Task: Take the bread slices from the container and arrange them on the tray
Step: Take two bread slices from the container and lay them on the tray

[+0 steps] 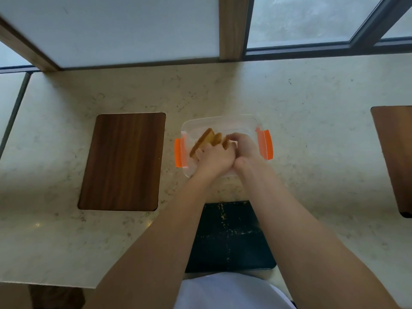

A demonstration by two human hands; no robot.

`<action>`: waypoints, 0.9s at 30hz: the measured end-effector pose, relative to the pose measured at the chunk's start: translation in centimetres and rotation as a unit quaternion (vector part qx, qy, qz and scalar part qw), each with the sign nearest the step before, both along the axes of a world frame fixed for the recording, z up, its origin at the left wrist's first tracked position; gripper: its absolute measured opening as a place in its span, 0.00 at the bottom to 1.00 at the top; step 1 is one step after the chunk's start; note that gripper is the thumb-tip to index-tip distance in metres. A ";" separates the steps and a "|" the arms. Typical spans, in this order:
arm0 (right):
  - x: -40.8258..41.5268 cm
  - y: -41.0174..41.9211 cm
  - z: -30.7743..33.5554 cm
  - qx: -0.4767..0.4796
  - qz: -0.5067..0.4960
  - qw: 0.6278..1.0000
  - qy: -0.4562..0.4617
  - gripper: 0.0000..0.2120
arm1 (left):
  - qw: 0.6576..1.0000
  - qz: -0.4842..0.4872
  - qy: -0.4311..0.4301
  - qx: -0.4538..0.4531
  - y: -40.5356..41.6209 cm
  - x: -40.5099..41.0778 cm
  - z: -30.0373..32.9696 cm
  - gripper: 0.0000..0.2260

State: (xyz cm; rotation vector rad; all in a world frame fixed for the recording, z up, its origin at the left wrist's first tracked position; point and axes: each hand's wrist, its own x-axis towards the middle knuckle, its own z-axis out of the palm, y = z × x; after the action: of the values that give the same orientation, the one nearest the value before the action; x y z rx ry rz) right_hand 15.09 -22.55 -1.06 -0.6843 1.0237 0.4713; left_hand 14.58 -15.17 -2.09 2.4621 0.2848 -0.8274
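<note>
A clear plastic container (223,122) with orange side clips sits on the marble counter in the middle of the view. Several bread slices (206,139) stand tilted on edge inside it. Both of my hands are down in the container. My left hand (214,159) has its fingers closed around the slices on their near side. My right hand (244,148) pinches a slice from the right. A black tray (225,237) lies on the counter just in front of the container, between my forearms, partly hidden by them.
A dark wooden board (121,161) lies left of the container. Another wooden board (394,152) reaches in at the right edge. A window and wall panels run along the counter's far side. The counter's near edge (55,284) is at lower left.
</note>
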 end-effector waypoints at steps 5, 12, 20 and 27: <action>-0.8 -1.2 1.9 0.046 0.008 0.999 -0.027 0.18 | 0.996 -0.056 -0.033 0.058 -0.6 0.3 2.2 0.23; -1.9 -2.0 6.1 0.046 0.004 0.993 -0.108 0.07 | 0.990 -0.066 -0.121 -0.008 -0.7 -2.1 6.4 0.21; -5.6 -0.1 9.7 -0.264 0.079 0.869 -0.410 0.15 | 0.917 -0.065 -0.391 -0.044 1.1 -7.0 10.4 0.32; -11.6 0.7 6.6 -0.378 0.109 0.731 -0.557 0.13 | 0.855 -0.049 -0.459 -0.236 5.4 -12.5 6.7 0.29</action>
State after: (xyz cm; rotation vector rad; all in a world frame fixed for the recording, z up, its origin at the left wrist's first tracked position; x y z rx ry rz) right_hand 3.46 -21.85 5.49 -1.5709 -0.0993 -0.2455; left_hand 2.08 -9.74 4.64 2.1108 -0.3580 0.2891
